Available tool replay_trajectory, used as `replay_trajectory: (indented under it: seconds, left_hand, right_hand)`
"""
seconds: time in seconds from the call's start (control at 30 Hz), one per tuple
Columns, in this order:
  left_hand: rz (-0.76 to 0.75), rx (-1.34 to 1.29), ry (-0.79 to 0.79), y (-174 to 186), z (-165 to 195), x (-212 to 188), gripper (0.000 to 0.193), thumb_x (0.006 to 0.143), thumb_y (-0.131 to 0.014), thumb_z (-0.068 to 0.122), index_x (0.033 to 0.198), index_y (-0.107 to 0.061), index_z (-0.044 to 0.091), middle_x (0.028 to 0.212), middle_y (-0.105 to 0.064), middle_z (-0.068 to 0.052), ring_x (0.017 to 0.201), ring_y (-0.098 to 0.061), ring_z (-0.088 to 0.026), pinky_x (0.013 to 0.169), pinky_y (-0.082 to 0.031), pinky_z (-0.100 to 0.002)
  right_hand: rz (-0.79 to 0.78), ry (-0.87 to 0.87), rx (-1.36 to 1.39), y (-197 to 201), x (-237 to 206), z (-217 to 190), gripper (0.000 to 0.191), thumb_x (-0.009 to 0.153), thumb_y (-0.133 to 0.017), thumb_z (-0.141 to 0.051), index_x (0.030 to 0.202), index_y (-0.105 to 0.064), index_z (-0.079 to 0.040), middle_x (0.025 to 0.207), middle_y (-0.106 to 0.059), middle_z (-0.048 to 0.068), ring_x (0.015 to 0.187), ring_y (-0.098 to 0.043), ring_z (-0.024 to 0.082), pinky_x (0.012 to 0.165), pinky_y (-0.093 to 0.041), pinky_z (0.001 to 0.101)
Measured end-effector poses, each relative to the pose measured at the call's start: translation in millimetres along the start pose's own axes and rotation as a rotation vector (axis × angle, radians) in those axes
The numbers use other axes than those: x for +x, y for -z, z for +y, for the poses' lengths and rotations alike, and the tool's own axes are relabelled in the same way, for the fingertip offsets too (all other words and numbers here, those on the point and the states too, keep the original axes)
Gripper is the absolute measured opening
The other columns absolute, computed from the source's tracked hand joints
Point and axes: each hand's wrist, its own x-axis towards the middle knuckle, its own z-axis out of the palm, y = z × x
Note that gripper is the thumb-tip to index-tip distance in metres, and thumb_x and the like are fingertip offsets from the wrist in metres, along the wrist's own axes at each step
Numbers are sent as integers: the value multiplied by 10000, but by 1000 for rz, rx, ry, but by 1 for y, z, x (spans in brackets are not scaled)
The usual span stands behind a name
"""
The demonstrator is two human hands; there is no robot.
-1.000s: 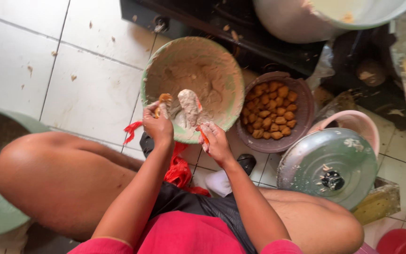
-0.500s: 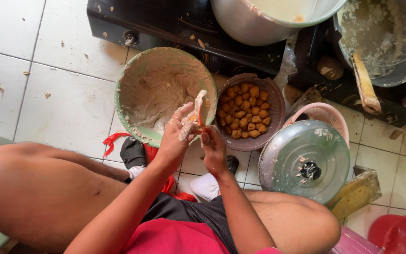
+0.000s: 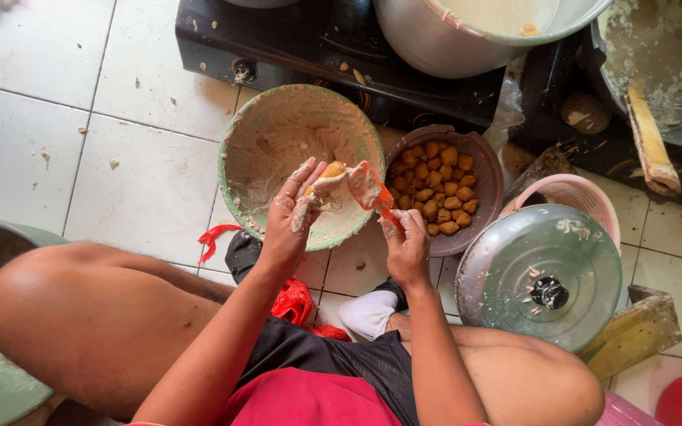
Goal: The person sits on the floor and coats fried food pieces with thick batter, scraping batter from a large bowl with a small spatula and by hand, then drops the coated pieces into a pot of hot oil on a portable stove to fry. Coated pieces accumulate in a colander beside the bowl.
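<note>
My left hand [image 3: 295, 214], smeared with pale paste, holds a golden fried tofu piece [image 3: 330, 171] above the near rim of a green bowl [image 3: 240, 125] coated in paste. My right hand [image 3: 406, 246] grips an orange spoon [image 3: 366, 188] loaded with paste, its tip touching the piece in my left hand. Just right of the spoon stands a brown bowl [image 3: 485, 158] with several fried tofu pieces [image 3: 439, 188] in it.
A black stove [image 3: 309, 39] with a large metal pot [image 3: 467, 35] lies beyond the bowls. A pan with a wooden spatula [image 3: 650, 138] is far right. A metal lid [image 3: 542, 272] covers a pink basket [image 3: 574, 193]. My bare knees flank a red plastic bag [image 3: 294, 300].
The view shifted left and down. My hands moved apart slightly; the spoon now presses paste onto the piece in my left hand, over the green bowl's rim.
</note>
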Motion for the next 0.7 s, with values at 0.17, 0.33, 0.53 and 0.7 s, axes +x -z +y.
replay_trajectory:
  seconds: [0.17, 0.33, 0.53, 0.7]
  left_hand:
    - [-53, -283, 50, 6, -8, -2, 575, 1048, -501, 40, 1612, -396, 12, 1416, -572, -84, 1158, -584, -115, 989, -504, -252]
    - [-71, -338, 130, 7, -14, -7, 547, 1032, -482, 71, 1565, -396, -17, 1454, -566, -122, 1226, -605, -148, 1037, -501, -275]
    - [-64, -346, 62, 30, -5, 0, 583, 981, -457, 50, 1557, -403, -13, 1474, -555, -137, 1276, -594, -208, 1124, -476, -333]
    - [104, -481, 68, 60, -8, 20, 557, 963, -481, 73, 1513, -445, -9, 1462, -559, -123, 1333, -566, -246, 1185, -452, -402]
  right_hand:
    - [-93, 7, 135, -22, -3, -19, 252, 1043, -626, -228, 1122, -672, 6, 965, -575, 68, 822, -562, 164, 734, -474, 295]
    - [-183, -143, 216, -27, -1, -14, 272, 1073, -570, -246, 1070, -686, 0, 935, -624, 100, 848, -582, 185, 784, -482, 305]
    - [-235, -117, -322, -39, 17, 41, 196, 1010, -534, -100, 984, -696, 6, 973, -712, 222, 953, -665, 411, 849, -519, 485]
    - [-441, -116, -679, -82, 26, 63, 246, 805, -575, -14, 1028, -675, 12, 982, -683, 256, 867, -672, 473, 745, -537, 552]
